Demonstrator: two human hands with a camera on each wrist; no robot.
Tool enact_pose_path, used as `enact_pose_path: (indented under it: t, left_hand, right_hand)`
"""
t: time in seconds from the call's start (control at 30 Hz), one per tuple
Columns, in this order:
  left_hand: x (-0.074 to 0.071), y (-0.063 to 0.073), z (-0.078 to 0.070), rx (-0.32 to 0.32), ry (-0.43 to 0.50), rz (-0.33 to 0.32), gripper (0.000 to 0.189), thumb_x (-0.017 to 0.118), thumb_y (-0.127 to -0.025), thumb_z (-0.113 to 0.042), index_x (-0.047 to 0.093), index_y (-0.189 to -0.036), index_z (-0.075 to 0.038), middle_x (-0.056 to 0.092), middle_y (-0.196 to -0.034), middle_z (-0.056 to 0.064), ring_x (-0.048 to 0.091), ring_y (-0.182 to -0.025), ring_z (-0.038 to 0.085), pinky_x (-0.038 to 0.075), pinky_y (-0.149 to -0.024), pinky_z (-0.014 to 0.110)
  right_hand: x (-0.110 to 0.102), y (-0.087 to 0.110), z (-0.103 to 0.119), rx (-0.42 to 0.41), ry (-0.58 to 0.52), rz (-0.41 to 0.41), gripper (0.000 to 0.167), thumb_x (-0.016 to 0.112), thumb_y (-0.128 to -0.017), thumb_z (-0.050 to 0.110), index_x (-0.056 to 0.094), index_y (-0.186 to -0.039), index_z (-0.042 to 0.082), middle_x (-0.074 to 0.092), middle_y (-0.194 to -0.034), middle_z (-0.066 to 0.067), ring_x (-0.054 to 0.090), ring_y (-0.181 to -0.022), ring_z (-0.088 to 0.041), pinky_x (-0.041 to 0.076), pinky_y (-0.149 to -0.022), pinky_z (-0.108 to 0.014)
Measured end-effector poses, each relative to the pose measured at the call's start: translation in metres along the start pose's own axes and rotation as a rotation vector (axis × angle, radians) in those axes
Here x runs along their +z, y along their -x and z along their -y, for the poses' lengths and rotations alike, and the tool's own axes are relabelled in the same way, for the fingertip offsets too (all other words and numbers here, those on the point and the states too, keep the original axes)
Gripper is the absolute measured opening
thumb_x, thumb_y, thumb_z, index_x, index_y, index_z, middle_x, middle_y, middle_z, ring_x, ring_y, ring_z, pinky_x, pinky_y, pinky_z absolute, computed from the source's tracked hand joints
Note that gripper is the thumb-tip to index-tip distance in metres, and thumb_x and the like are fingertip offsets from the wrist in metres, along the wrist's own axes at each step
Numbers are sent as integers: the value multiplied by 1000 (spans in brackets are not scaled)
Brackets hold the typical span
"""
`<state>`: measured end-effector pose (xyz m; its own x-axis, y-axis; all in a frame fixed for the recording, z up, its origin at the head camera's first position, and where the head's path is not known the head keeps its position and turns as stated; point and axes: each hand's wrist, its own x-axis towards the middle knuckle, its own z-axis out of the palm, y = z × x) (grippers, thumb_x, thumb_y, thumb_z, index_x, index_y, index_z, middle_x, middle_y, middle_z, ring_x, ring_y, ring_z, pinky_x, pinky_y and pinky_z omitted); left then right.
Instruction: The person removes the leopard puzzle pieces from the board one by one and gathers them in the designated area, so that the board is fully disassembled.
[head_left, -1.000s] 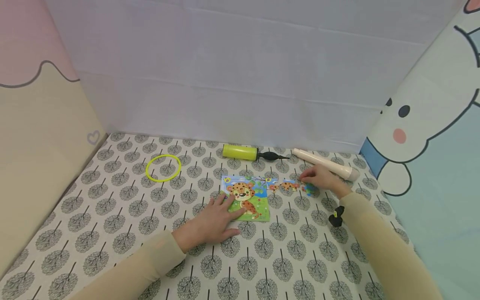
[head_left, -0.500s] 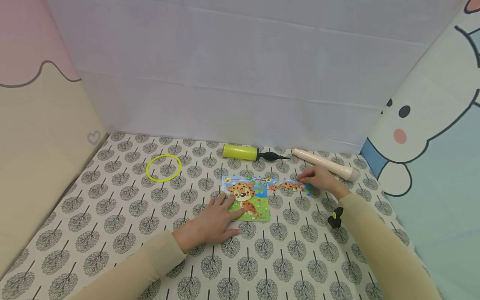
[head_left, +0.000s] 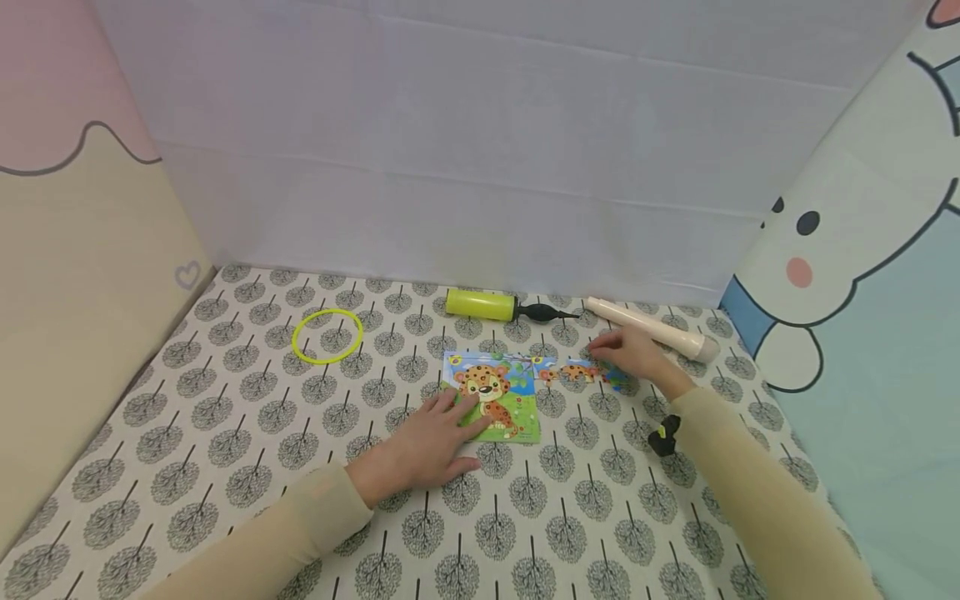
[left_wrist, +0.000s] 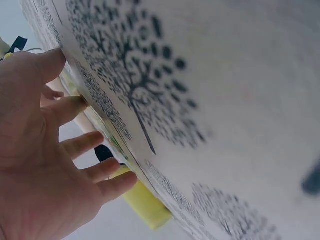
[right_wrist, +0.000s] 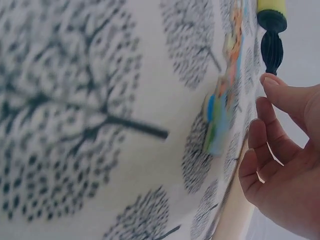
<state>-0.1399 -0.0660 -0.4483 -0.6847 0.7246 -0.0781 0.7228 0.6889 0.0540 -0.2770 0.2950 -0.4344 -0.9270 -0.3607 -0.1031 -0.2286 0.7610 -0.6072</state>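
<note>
A square leopard picture lies flat on the patterned cloth. My left hand rests on its lower left part with fingers spread, thumb on the cloth beside it. From the picture's upper right corner, a row of jigsaw pieces with spotted orange and blue print runs rightward. My right hand is over the row's right end, partly hiding it. In the right wrist view, the row's blue-green end piece lies apart from the loosely bent fingers, which hold nothing.
Behind the picture lies a yellow hand pump with a black nozzle. A pale tube-shaped object lies beyond my right hand. A yellow-green ring sits at the back left. Fabric walls border the table's back and sides.
The row's right-end piece has shifted left against its neighbours. My right hand has moved a little left along the row, while my left hand stays nearly still on the picture.
</note>
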Motion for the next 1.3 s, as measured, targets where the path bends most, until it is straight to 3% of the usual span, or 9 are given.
enact_pose_path:
  t: [0.13, 0.3, 0.5, 0.6, 0.8, 0.93, 1.1, 1.3]
  left_hand:
    - [2, -1, -2, 17, -52, 4, 67, 41, -97, -55, 32, -150, -16, 27, -153, 10, 23, -138, 37, 24, -108, 53]
    - [4, -2, -5, 12, -77, 14, 67, 39, -98, -54, 30, -151, -14, 25, -154, 10, 25, -137, 37, 26, -107, 52]
    - [4, -1, -7, 15, -92, 13, 67, 39, -98, -53, 30, -150, -12, 27, -153, 12, 28, -136, 37, 30, -106, 50]
    - [4, -2, -7, 17, -86, 8, 67, 40, -98, -53, 30, -150, -11, 28, -152, 12, 29, -135, 37, 30, -106, 49]
    - [3, -2, -6, 22, -28, -13, 67, 45, -97, -50, 32, -149, -11, 33, -150, 13, 33, -133, 38, 31, -107, 48]
    - [3, -2, -6, 40, -36, -47, 66, 49, -96, -50, 37, -147, -10, 42, -139, 12, 43, -119, 31, 38, -102, 41]
    - [2, -2, -6, 66, -93, -77, 67, 49, -95, -51, 40, -146, -8, 48, -132, 10, 45, -103, 23, 41, -93, 35]
    - [3, -2, -6, 67, -108, -77, 66, 49, -95, -51, 40, -146, -10, 43, -142, 13, 46, -113, 27, 40, -98, 37]
  right_hand:
    - [5, -5, 13, -40, 2, -9, 20, 63, -94, 16, 72, -107, 4, 68, -106, -11, 64, -89, -23, 53, -78, -42]
    - [16, -11, 30, -74, 15, 26, 20, 63, -94, 15, 72, -108, 4, 69, -104, -11, 64, -79, -19, 51, -63, -35]
    - [35, -17, 57, -97, -10, 71, 21, 64, -94, 16, 72, -109, 5, 69, -99, -5, 63, -81, -17, 52, -66, -35]
    - [45, -21, 69, -129, -35, 91, 20, 64, -93, 14, 71, -109, 4, 69, -95, -3, 63, -79, -17, 52, -67, -33]
    - [61, -28, 85, -124, -79, 143, 21, 65, -92, 14, 70, -110, 3, 69, -89, -4, 61, -63, -23, 51, -56, -31]
    - [68, -32, 88, -128, -62, 141, 20, 67, -91, 15, 71, -109, 6, 69, -93, 2, 62, -74, -16, 53, -65, -28]
    - [73, -34, 88, -147, -56, 138, 18, 67, -91, 14, 72, -107, 8, 69, -96, 2, 62, -83, -10, 53, -75, -29]
    - [77, -37, 91, -164, -64, 145, 20, 69, -90, 17, 72, -107, 9, 69, -96, 3, 63, -84, -10, 53, -76, -28]
